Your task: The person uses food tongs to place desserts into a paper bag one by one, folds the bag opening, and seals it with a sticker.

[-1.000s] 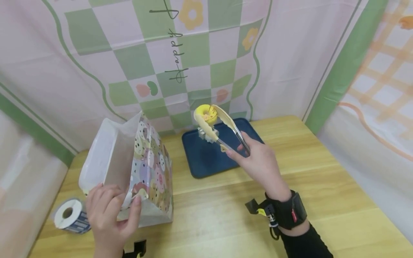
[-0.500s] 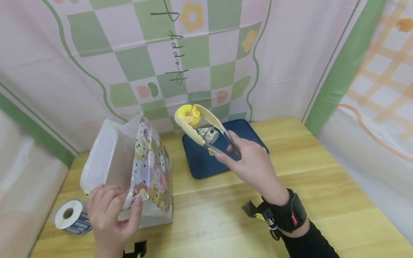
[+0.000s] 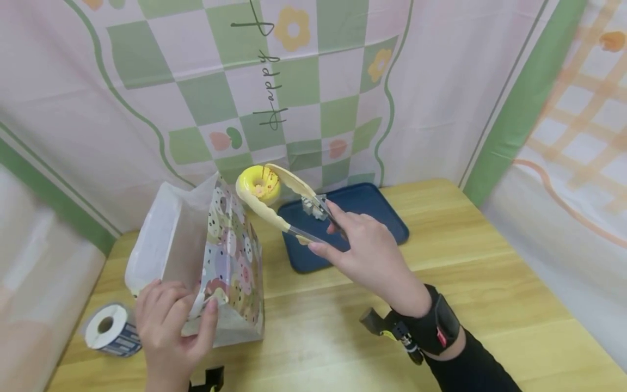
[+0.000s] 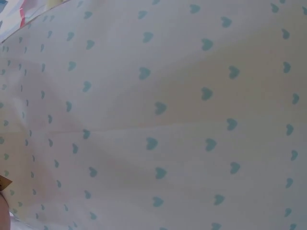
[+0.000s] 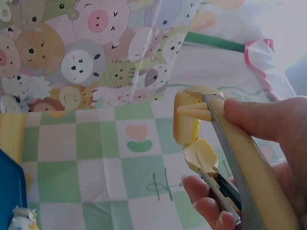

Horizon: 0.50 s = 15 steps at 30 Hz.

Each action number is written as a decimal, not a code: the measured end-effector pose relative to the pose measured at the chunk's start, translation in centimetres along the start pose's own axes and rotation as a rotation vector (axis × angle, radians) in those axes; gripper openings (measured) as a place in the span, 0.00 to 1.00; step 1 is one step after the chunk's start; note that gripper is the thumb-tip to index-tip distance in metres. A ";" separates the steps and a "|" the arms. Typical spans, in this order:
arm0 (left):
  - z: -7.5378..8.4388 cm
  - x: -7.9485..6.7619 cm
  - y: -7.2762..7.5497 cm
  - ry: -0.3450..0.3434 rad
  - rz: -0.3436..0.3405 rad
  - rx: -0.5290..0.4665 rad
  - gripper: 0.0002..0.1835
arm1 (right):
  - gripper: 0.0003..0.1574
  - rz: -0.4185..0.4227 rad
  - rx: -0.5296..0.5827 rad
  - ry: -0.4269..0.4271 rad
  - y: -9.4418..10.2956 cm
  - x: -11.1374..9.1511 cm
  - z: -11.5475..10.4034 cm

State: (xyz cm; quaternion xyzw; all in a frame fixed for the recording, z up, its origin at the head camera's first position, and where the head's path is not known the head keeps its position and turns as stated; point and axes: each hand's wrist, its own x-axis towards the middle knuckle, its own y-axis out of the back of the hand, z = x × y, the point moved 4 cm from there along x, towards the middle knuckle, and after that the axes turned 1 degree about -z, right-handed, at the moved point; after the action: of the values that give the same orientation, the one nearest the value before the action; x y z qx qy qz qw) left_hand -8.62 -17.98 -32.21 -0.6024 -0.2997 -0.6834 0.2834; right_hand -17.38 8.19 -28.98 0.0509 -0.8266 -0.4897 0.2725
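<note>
My right hand (image 3: 364, 247) grips a pair of tongs (image 3: 271, 216) with cream scalloped tips and metal arms. Between the tips sits a yellow donut (image 3: 259, 183) with brown drizzle, held up in the air at the bag's right side. In the right wrist view the donut (image 5: 187, 117) shows edge-on in the tongs. My left hand (image 3: 171, 324) pinches the near rim of an upright paper bag (image 3: 232, 245) printed with cartoon animals, its mouth open. The left wrist view is filled by a pale surface (image 4: 187, 129) with blue-green hearts.
A dark blue tray (image 3: 377, 212) lies at the back of the wooden table (image 3: 441, 261). On it is a small whitish-grey piece (image 3: 314, 207), partly behind the tongs. A label roll (image 3: 112, 329) stands left of the bag. Printed curtains (image 3: 303, 87) close off the back and sides.
My right hand has carried the tongs and donut leftward from over the tray toward the bag. The left hand keeps its pinch on the bag's rim, nearly still.
</note>
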 end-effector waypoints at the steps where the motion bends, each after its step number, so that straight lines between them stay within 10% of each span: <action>1: 0.0 0.0 0.0 0.000 0.000 0.000 0.26 | 0.50 0.001 0.002 0.011 0.0 0.0 -0.2; 15: 0.1 0.1 0.1 -0.008 -0.008 0.002 0.27 | 0.47 0.014 0.071 0.155 -0.2 0.4 -3.7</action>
State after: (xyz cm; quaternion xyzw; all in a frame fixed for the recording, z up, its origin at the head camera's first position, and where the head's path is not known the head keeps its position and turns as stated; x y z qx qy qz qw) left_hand -8.52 -17.92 -32.08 -0.6037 -0.3037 -0.6818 0.2799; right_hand -15.90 5.06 -27.62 0.0923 -0.8202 -0.4529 0.3372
